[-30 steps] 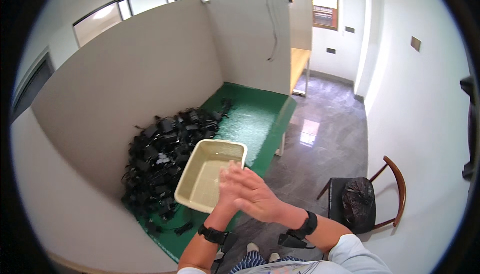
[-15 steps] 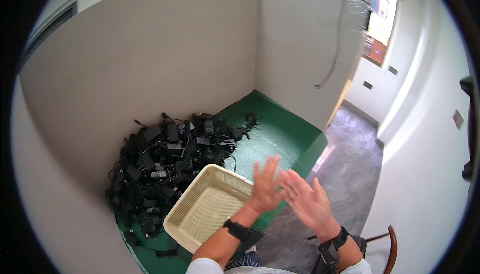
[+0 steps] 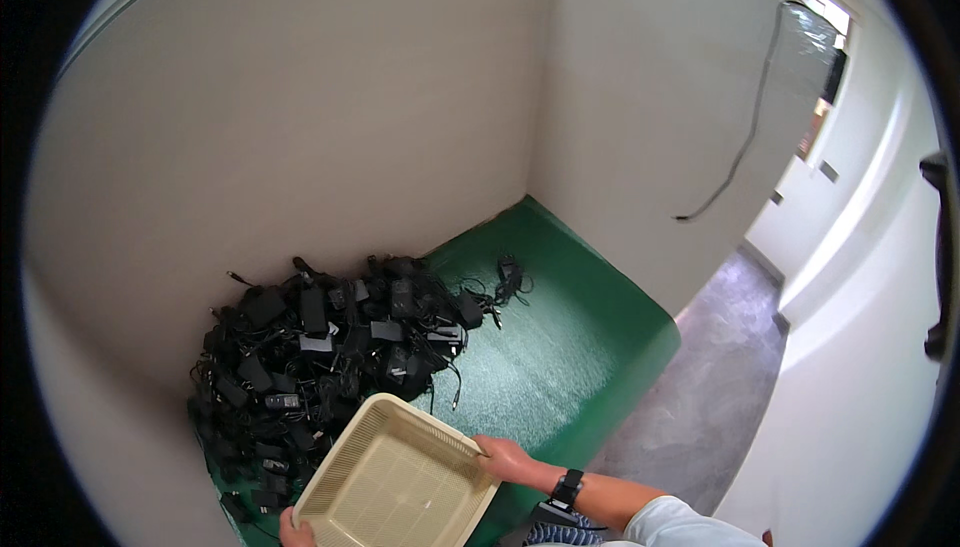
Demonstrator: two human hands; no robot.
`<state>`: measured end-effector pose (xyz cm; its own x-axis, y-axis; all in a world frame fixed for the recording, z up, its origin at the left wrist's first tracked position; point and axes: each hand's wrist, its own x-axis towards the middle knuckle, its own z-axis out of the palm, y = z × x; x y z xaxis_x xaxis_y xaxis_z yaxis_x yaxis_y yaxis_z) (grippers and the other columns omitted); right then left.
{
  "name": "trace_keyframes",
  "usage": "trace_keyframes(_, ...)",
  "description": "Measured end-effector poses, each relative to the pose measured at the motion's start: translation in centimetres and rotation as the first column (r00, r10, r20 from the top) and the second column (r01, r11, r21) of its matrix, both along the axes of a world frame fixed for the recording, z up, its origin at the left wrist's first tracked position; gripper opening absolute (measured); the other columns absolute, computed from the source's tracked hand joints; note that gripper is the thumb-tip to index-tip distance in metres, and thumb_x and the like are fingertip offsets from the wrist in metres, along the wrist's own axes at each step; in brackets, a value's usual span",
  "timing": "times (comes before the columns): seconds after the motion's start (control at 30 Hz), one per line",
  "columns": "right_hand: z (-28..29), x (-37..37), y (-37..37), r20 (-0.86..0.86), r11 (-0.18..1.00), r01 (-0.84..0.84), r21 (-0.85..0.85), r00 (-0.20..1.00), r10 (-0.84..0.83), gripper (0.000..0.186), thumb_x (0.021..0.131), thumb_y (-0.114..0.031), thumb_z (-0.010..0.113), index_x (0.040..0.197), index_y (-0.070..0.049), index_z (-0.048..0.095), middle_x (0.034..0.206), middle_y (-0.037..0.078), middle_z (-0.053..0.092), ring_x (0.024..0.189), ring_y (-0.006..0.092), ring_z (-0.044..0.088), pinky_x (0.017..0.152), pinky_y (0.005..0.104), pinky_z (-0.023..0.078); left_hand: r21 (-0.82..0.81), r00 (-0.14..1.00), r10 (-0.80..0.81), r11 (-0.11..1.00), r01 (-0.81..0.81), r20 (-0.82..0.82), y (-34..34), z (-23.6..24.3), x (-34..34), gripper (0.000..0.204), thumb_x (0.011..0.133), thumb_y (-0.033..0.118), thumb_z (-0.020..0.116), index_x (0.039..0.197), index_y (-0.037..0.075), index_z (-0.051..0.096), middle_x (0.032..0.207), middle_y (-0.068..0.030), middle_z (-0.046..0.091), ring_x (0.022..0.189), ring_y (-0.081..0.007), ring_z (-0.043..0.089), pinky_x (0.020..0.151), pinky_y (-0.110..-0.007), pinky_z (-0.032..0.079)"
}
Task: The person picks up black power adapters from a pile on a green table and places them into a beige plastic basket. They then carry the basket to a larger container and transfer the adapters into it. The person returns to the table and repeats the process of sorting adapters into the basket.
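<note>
Across the green table [image 3: 590, 347], black power adapters [image 3: 325, 347] lie heaped at left, with the cream basket [image 3: 405, 477] on their near side. Half a second ago my hands were spread in the air; now my right hand [image 3: 507, 460] grasps its right rim and my left hand [image 3: 297, 530] its left, so the basket is held from both sides.

Beige rectangular basket [image 3: 400, 477], mouth upward
</note>
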<state>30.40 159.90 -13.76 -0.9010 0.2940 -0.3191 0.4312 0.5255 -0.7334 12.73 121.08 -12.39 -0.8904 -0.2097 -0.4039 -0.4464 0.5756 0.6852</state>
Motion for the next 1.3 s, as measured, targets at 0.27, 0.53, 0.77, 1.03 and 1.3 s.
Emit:
trace_keyframes(0.27, 5.9, -0.8, 23.1, -0.246, 0.979, 0.137, -0.15, 0.954, -0.171, 0.032, 0.08, -0.016, 0.063, 0.11, -0.005, 0.059, 0.095, 0.009, 0.066, 0.086, 0.0158, 0.06, 0.076, 0.0326, 0.05, 0.248, 0.835, -0.336, 0.847, 0.471, -0.436, 16.6, 5.7, 4.1, 0.035, 0.072, 0.004, 0.062, 0.107, -0.001, 0.059, 0.097, -0.0138, 0.059, 0.091, -0.0249, 0.058, 0.082, -0.036, 0.045)
trace_keyframes(0.53, 5.0, 3.0, 45.8, -0.203, 0.835, 0.326, 0.444, 0.944, -0.261, 0.035, 0.076, -0.012, 0.061, 0.111, -0.007, 0.059, 0.108, 0.016, 0.059, 0.103, 0.035, 0.054, 0.089, 0.0424, 0.044, 0.301, 0.777, -0.456, 0.739, 0.602, -0.434, 43.3, -3.6, 12.5, 0.033, 0.073, 0.006, 0.055, 0.105, -0.001, 0.058, 0.1, -0.0192, 0.057, 0.095, -0.0355, 0.055, 0.085, -0.04, 0.044)
trace_keyframes(0.77, 4.0, 0.2, 49.2, -0.224, 0.822, 0.225, 0.523, 0.967, -0.122, 0.045, 0.072, -0.007, 0.064, 0.117, -0.007, 0.057, 0.121, 0.013, 0.052, 0.114, 0.0317, 0.047, 0.099, 0.0402, 0.038, 0.25, 0.879, -0.395, 0.853, 0.459, -0.266, 49.3, -4.2, 16.6, 0.029, 0.08, 0.011, 0.055, 0.107, -0.001, 0.055, 0.101, -0.0197, 0.054, 0.09, -0.0331, 0.056, 0.076, -0.04, 0.049)
trace_keyframes(1.03, 1.2, -4.7, 49.5, -0.403, 0.924, 0.12, 0.363, 0.914, 0.039, 0.046, 0.071, -0.003, 0.062, 0.117, -0.006, 0.056, 0.125, 0.015, 0.05, 0.119, 0.0312, 0.044, 0.103, 0.0386, 0.035, 0.42, 0.615, -0.745, 0.487, 0.766, -0.257, 47.5, -4.2, 16.8, 0.033, 0.085, 0.017, 0.058, 0.112, 0.0, 0.056, 0.11, -0.0175, 0.052, 0.103, -0.0305, 0.054, 0.085, -0.038, 0.045)
trace_keyframes(1.3, 2.7, -6.7, 36.7, -0.375, 0.914, -0.019, 0.406, 0.909, 0.185, 0.057, 0.073, -0.012, 0.065, 0.127, -0.006, 0.047, 0.127, 0.02, 0.046, 0.121, 0.0357, 0.042, 0.103, 0.0421, 0.034, -0.614, 0.658, -0.673, 0.687, 0.388, -0.337, 33.8, -7.8, 10.8, 0.045, 0.079, 0.023, 0.058, 0.121, 0.007, 0.053, 0.133, -0.0165, 0.042, 0.13, -0.0354, 0.029, 0.104, -0.059, 0.019)
